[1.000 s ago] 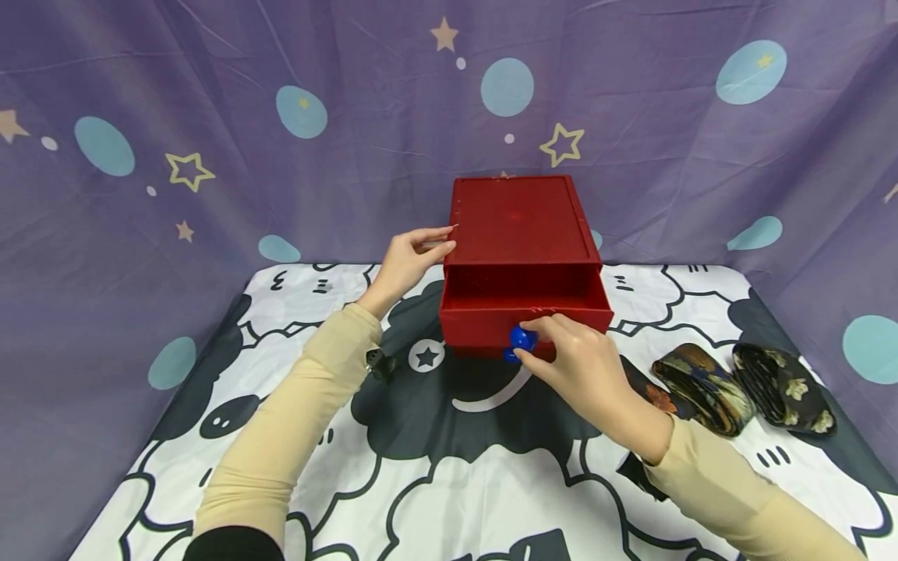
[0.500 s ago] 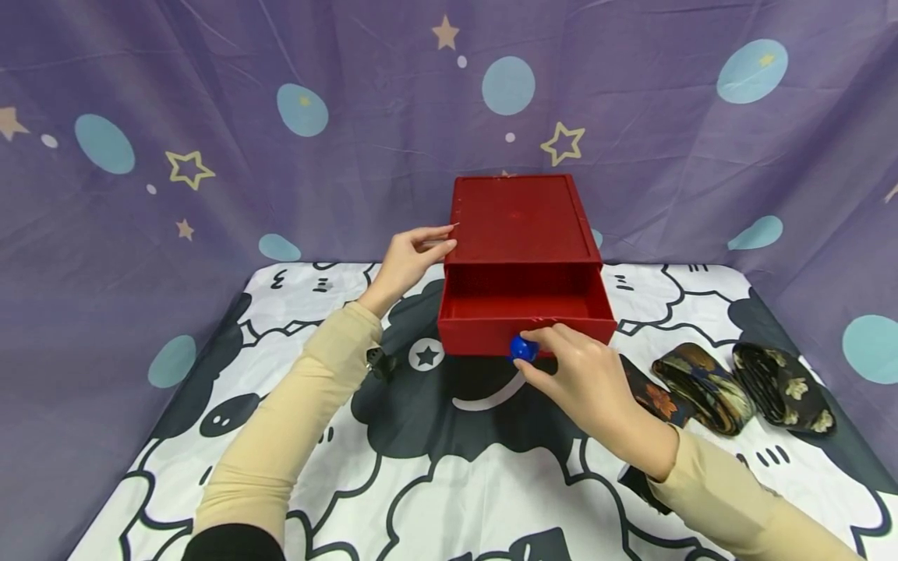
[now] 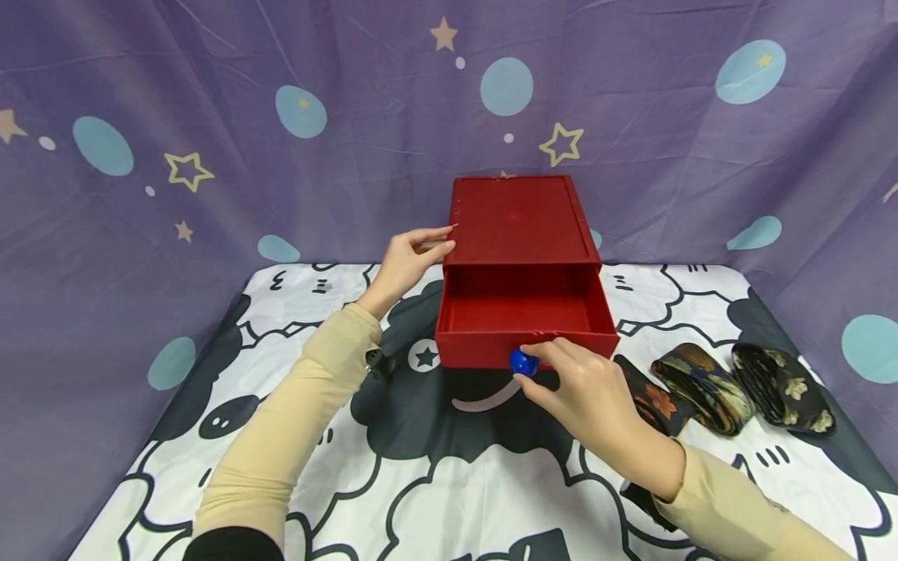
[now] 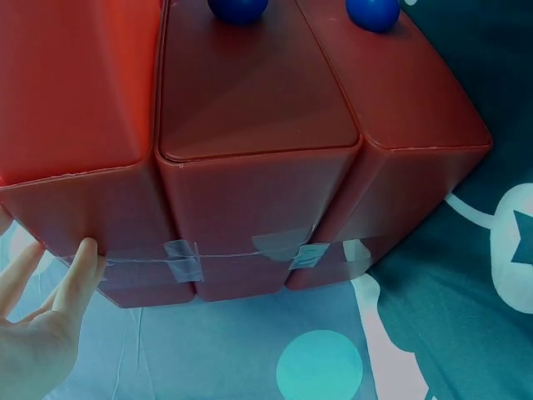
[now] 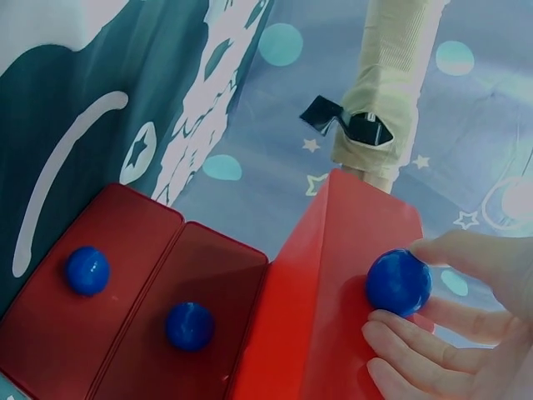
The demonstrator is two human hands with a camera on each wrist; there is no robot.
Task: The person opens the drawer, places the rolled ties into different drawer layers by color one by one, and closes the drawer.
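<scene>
At the front of the pulled-out red drawer (image 3: 471, 351), the right hand (image 3: 585, 386) pinches a round blue knob (image 3: 523, 362), which sits between thumb and fingertips; farther back, the left hand (image 3: 407, 261) touches the red cabinet (image 3: 519, 222) on its left side, fingers extended; beyond hangs a patterned purple curtain (image 3: 393, 117).

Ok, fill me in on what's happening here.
A person's right hand pinches the blue knob of the top drawer, which stands open. Their left hand rests against the side of the red drawer unit. The two lower drawers look shut, and folded patterned cloths lie off to the right.
</scene>
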